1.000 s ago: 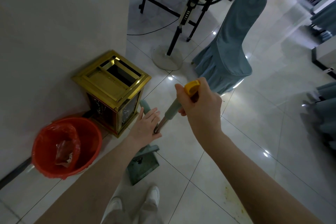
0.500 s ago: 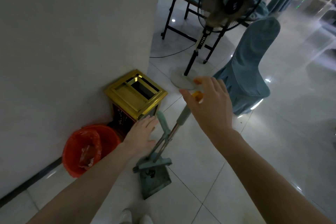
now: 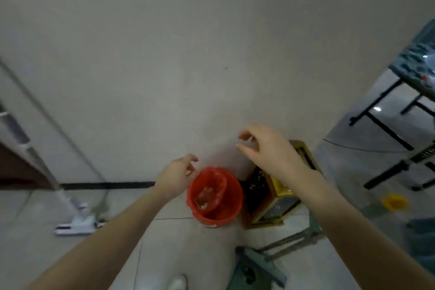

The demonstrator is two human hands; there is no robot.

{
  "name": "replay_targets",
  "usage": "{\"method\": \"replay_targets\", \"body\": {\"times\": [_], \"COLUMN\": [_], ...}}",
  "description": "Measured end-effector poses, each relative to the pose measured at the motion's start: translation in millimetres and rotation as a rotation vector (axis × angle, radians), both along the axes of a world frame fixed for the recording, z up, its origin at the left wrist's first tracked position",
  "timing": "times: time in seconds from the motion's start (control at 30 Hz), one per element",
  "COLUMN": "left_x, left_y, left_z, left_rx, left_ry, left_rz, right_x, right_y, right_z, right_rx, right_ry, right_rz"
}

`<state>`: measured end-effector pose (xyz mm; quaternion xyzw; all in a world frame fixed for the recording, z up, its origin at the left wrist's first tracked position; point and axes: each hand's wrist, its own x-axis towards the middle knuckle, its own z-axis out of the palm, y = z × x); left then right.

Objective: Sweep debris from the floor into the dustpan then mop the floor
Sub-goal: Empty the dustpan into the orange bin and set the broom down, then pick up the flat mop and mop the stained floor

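We have let go of the broom handle point(image 3: 292, 240); our right hand point(image 3: 270, 150) and left hand point(image 3: 177, 178) now hover free, fingers loosely curled, and a white mop point(image 3: 77, 221) has come into view at left.

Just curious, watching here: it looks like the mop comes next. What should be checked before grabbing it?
1. Left hand free: ok, holds nothing.
2. Right hand free: ok, holds nothing.
3. Dustpan out of the hands: ok, on the floor by the gold bin.
4. Mop in sight: ok, standing at the left by the wall.
5. Mop head wet: cannot tell.
6. Floor fully swept: cannot tell, the picture is blurred.
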<state>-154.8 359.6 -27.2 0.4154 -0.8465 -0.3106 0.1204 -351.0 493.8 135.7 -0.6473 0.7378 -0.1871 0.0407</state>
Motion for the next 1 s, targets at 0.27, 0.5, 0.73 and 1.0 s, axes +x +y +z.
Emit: {"method": "replay_targets", "body": {"times": [0.27,0.5,0.73,1.0], "left_x": [175,298,371,400], "left_y": [-51,-120,-177,-247], "left_z": [8,-3,-17,-36], "left_rx": [0.063,0.078,0.101,0.099], "left_ry": [0.11,0.253,0.332,0.376], "left_rz": [0.478,0.786,0.925,1.113], "right_x": [146,288,401,477], "right_y": [-154,-291,-394,-513], "right_z": [-2,-1,-2,-8], "right_rx": [-0.016,0.002,0.028,0.036], "right_ry": [-0.013,0.152,0.347,0.707], "right_rz": [0.464,0.78,1.011,1.255]}}
